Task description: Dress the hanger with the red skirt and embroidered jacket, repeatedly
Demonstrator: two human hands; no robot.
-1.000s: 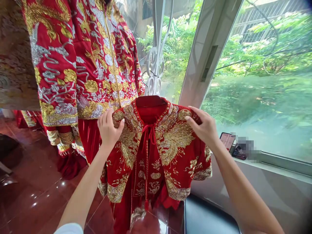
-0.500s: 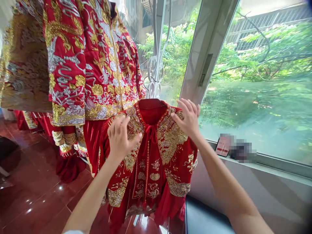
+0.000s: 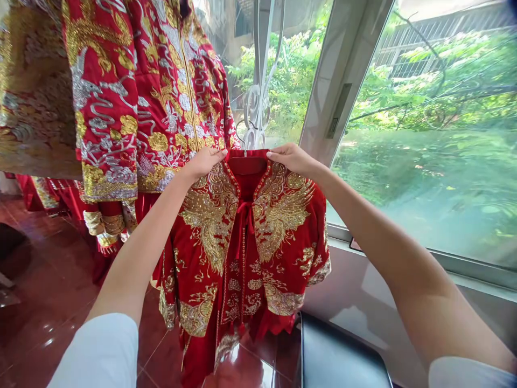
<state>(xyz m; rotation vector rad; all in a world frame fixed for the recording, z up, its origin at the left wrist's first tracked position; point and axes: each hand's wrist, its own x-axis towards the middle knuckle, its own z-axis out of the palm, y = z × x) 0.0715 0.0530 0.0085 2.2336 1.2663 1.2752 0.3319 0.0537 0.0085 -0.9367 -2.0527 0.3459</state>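
Observation:
In front of me a red jacket [image 3: 278,231] with gold embroidery hangs on a hanger [image 3: 244,164], its hook up by the white scrolled ironwork. A red ribbon bow [image 3: 244,213] ties it at the neck, and an embroidered inner garment [image 3: 242,285] shows below. My left hand [image 3: 208,161] pinches the collar edge on the left. On the other side my right hand [image 3: 293,159] grips the collar between thumb and fingers. Both arms reach forward over the shoulders of the jacket.
Larger red garments [image 3: 177,108] with gold and silver embroidery hang at the left. A window [image 3: 424,161] fills the right side, above a sill [image 3: 476,283]. A black padded seat [image 3: 339,350] stands low on the right, on a shiny red tiled floor [image 3: 153,345].
Both hands have moved from open above the jacket's shoulders to the collar and closed on it. The collar stands higher, and the hanger bar shows more.

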